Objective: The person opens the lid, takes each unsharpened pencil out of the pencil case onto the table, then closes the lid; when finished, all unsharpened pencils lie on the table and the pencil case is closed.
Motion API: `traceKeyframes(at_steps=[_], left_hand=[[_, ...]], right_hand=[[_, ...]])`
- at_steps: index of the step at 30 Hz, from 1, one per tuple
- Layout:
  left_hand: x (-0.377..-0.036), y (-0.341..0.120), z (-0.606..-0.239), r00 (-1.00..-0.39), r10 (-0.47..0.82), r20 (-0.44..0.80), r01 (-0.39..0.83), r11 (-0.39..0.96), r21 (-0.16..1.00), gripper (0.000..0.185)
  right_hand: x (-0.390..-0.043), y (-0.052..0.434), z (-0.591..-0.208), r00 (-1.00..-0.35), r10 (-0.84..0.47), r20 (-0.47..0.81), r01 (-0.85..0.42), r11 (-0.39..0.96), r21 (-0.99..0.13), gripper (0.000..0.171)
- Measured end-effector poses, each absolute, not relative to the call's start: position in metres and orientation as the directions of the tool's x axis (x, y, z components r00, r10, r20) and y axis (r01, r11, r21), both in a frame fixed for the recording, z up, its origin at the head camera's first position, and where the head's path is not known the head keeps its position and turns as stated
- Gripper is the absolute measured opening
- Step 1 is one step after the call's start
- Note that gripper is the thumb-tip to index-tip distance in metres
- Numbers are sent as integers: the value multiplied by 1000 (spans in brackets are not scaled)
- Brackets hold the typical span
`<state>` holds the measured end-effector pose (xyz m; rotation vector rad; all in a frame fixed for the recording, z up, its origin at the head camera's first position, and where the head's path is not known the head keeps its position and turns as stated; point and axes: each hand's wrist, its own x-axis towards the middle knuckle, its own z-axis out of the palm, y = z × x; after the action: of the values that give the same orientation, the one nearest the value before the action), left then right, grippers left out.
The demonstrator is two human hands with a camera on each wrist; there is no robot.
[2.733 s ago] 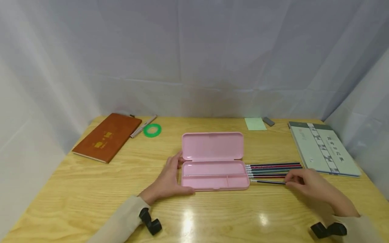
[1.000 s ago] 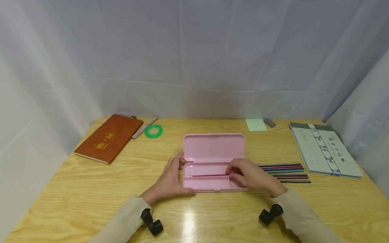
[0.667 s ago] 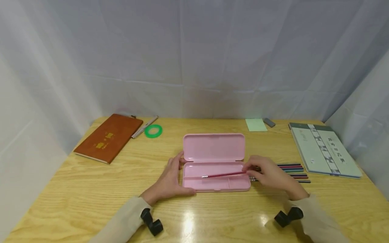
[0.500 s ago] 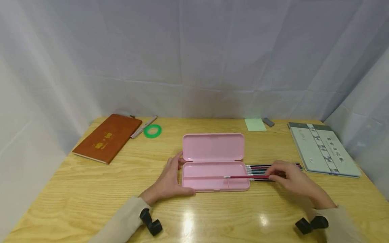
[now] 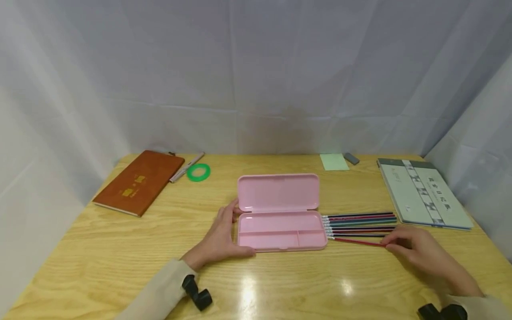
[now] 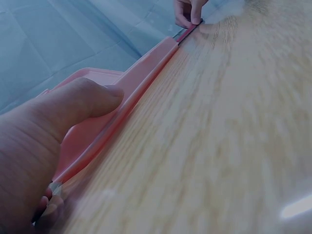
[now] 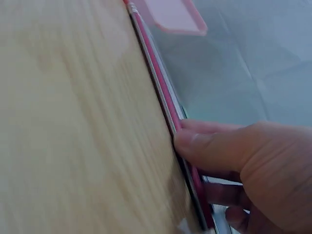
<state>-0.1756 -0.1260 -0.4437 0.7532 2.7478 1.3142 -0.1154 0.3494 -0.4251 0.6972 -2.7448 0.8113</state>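
Pinching a red pencil [image 5: 358, 241] at its far end, the right hand [image 5: 420, 253] held it flat on the bench [image 5: 120, 249], just right of an open pink pencil case [image 5: 280, 213].

The left hand [image 5: 220, 238] lay with fingers relaxed against the case's left end, thumb along its front edge. More pencils [image 5: 360, 222] lay in a row just behind the red one, near a grey-green notebook [image 5: 424, 193].
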Motion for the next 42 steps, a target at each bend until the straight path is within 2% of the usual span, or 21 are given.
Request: traceKeyframes(at_steps=[5, 11, 18, 20, 23, 26, 28, 31, 35, 37, 39, 42], left_hand=[[-176, -128, -443, -894, 406, 188, 399, 532, 747, 130], [-176, -129, -444, -895, 399, 200, 404, 536, 741, 130], [-175, -129, -444, -893, 404, 196, 404, 534, 742, 130], [-175, -129, -444, -893, 406, 196, 405, 532, 744, 130], [-175, -129, -443, -893, 406, 196, 404, 528, 747, 130], [-176, -128, -444, -890, 411, 195, 407, 526, 747, 130], [-176, -128, -445, -888, 417, 193, 407, 522, 749, 130], [-176, -127, -445, -889, 416, 194, 406, 516, 754, 132], [-175, -126, -444, -899, 394, 193, 389, 513, 765, 135], [-175, -126, -443, -904, 386, 184, 377, 515, 770, 136], [-174, -126, -442, -906, 385, 178, 372, 521, 768, 133], [-173, -126, -442, -903, 392, 173, 378, 536, 755, 125]], right_hand=[[-126, 331, -425, -836, -399, 378, -531, 761, -373, 34], [-141, 308, -421, -851, -408, 331, -516, 766, -382, 31], [-164, 273, -402, -874, -456, 166, -472, 721, -507, 18], [-171, 261, -399, -873, -461, 159, -470, 710, -524, 14], [-184, 242, -397, -884, -423, 198, -460, 714, -528, 28], [-194, 226, -398, -919, -345, 192, -389, 716, -580, 46], [-199, 218, -399, -940, -308, 148, -326, 677, -660, 51], [-203, 213, -401, -962, -266, 67, -202, 523, -828, 50], [-202, 219, -403, -956, -293, 29, -113, 277, -954, 52], [-200, 225, -403, -940, -340, 22, -107, 231, -967, 55], [-197, 230, -403, -916, -400, 23, -138, 262, -955, 53], [-191, 234, -404, -863, -504, 40, -254, 364, -896, 33]])
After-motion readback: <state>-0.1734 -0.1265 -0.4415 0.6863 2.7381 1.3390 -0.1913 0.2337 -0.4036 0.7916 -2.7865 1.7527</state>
